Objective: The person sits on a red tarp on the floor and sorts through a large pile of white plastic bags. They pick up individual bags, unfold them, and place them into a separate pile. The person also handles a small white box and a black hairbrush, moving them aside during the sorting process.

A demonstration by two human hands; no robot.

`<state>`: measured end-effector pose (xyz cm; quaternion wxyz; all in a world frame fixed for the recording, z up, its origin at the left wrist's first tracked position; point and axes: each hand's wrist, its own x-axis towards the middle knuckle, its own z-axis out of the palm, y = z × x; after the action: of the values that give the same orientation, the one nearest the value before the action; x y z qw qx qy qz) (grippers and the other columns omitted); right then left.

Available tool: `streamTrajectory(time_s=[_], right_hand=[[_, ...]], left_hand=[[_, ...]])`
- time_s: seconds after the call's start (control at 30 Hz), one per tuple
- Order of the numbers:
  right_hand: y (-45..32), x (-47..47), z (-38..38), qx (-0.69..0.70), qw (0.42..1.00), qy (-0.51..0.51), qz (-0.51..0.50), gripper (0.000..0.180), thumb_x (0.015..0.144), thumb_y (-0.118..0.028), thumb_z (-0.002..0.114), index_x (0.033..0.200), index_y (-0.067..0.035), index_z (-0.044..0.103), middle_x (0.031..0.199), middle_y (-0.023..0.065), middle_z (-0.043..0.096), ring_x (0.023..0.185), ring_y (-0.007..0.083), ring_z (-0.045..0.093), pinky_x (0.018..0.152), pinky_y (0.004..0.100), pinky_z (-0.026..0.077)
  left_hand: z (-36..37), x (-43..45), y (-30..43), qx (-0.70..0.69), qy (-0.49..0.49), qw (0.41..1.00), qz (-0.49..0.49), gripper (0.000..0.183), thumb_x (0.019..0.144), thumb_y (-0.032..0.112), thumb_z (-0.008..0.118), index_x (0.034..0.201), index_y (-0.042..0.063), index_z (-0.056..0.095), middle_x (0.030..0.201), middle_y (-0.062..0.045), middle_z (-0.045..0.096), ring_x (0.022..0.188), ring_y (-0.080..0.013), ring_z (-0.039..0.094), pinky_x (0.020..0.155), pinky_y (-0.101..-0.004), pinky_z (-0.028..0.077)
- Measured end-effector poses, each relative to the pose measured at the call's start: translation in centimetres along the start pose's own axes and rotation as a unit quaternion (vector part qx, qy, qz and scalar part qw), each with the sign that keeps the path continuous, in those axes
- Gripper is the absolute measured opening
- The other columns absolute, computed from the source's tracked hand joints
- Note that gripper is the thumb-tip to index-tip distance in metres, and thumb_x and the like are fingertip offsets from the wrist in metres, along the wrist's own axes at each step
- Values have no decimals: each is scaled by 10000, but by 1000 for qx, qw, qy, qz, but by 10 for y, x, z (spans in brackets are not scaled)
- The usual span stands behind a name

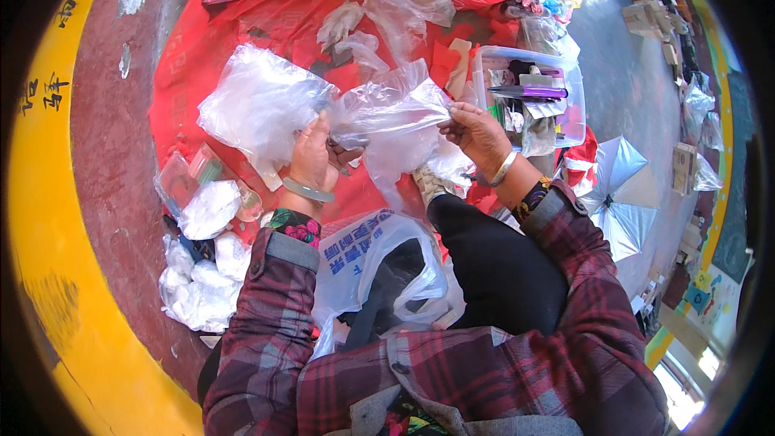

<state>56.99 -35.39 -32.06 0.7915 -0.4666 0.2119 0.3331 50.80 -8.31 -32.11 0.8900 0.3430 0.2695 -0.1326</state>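
Observation:
My left hand (pixel 316 160), with a pale bangle at its wrist, grips gathered clear plastic; a puffed clear plastic bag (pixel 263 100) spreads up and left from it. Between both hands a crumpled clear plastic piece (pixel 393 110) is stretched, and my right hand (pixel 478 133) pinches its right end between thumb and fingers. Whether the two plastics are one bag I cannot tell. Below the hands, a white plastic carrier bag (pixel 363 248) with blue print lies near my lap with dark material inside. More crumpled clear bags (pixel 396 18) lie beyond the hands on a red sheet (pixel 194 82).
A clear plastic bin (pixel 581 103) of small items, with a purple pen (pixel 536 92) on top, stands to the right. Beyond it is a silver umbrella (pixel 623 200). White bundled bags (pixel 206 290) lie at left, with clear plastic boxes (pixel 175 178) above them. Cardboard boxes (pixel 684 168) stand far right.

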Motion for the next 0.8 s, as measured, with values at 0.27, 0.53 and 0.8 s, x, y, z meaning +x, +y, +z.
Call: streamTrajectory(time_s=[0.27,0.53,0.8], right_hand=[[1,-5,1,-32,999,-12,4,99,853,-134,518,914,-60,542,793,127,634,676,168,585,614,253,425],[1,-6,24,-93,995,-44,-3,177,861,-191,514,977,-61,542,751,65,619,659,142,570,587,240,401],[11,-3,18,-112,992,-43,39,152,851,-188,534,930,-65,575,744,59,619,638,127,562,576,227,403]], left_hand=[[12,-1,-4,-11,-28,999,45,290,867,262,532,1051,38,542,932,-78,614,747,-167,606,661,-278,511],[-16,10,10,106,65,959,256,162,871,161,535,955,37,597,793,-1,601,668,-75,543,601,-217,435],[-95,16,80,15,207,927,312,178,899,193,474,939,39,553,809,-65,605,657,-174,607,583,-320,528]])
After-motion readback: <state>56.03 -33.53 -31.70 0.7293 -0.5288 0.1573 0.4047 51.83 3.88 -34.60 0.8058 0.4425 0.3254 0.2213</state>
